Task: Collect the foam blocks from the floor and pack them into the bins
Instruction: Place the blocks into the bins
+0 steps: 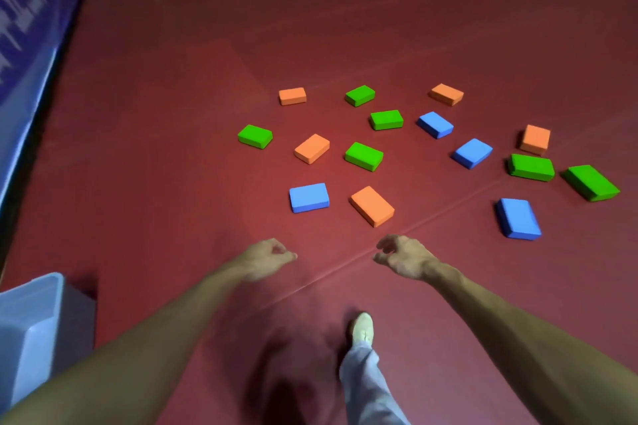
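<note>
Both bare arms reach out over the red floor (172,148), the left hand (267,257) and right hand (402,257) a little apart, each grip slack, fingers loosely curled round nothing. The blocks (364,155), orange, green and blue, lie scattered flat on the floor ahead of the hands, none touched; nearest are an orange block (372,205) beyond the right hand and a blue block (309,197) to its left. A pale bin (31,314) stands at the person's left, well apart from the blocks.
</note>
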